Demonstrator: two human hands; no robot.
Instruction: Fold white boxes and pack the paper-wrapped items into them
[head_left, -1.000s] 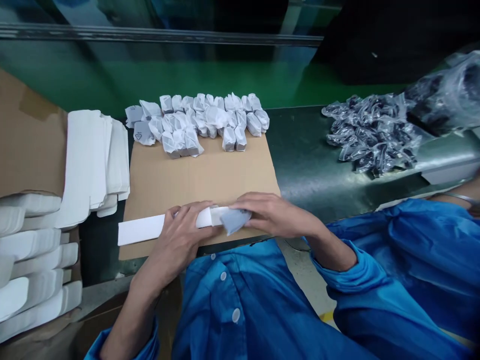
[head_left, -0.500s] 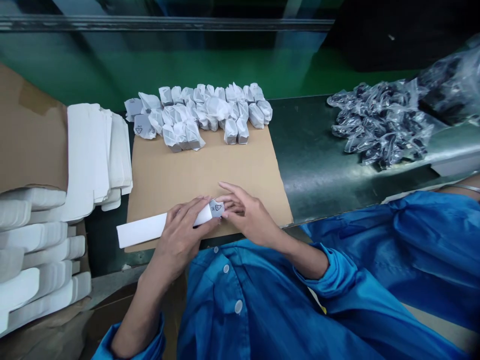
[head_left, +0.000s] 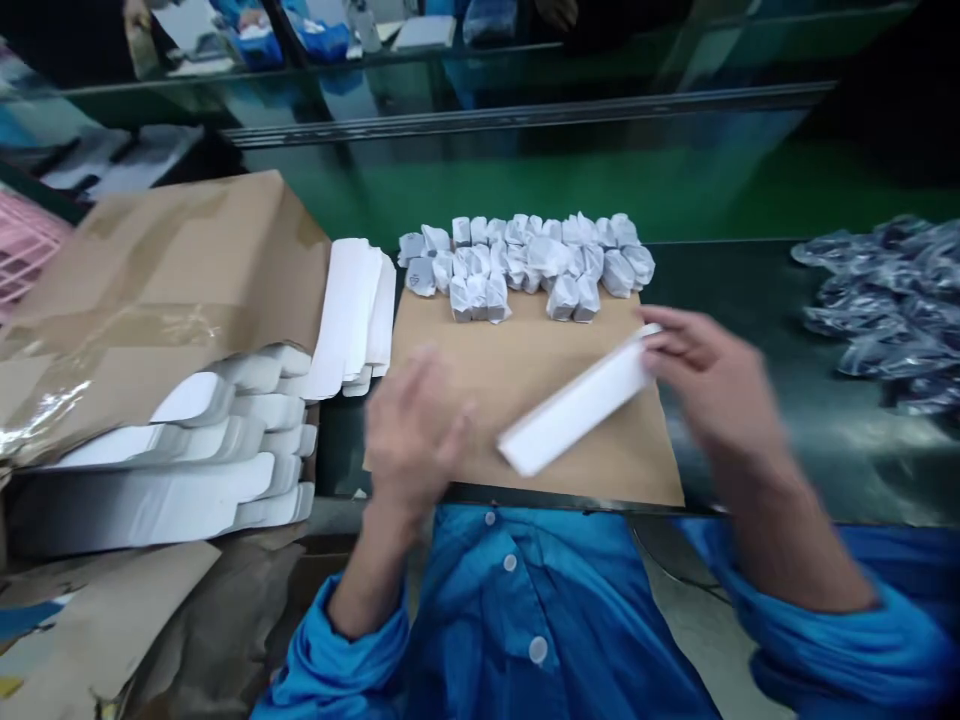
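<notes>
My right hand (head_left: pixel 709 375) grips one end of a long, narrow white carton (head_left: pixel 576 408) between thumb and fingers. The carton slants above the brown cardboard sheet (head_left: pixel 472 385), its other end pointing down and left. Blurred by motion, my left hand (head_left: pixel 414 430) is off the carton, over the sheet's left side. Its thumb stands apart from the fingers, and nothing shows in it. Along the sheet's back edge lie rows of small grey pieces wrapped in white paper (head_left: pixel 525 262).
Flat white carton blanks (head_left: pixel 349 315) are stacked left of the sheet. More blanks (head_left: pixel 247 450) stick out of a large taped cardboard box (head_left: pixel 150 270). Dark items in clear plastic bags (head_left: pixel 892 305) lie at the right on the green worktop (head_left: pixel 739 400). Other people's hands appear at the back.
My left hand has let go of the carton and moved left. My right hand now grips the carton's end and has carried it right and tilted it. The view has turned left.
</notes>
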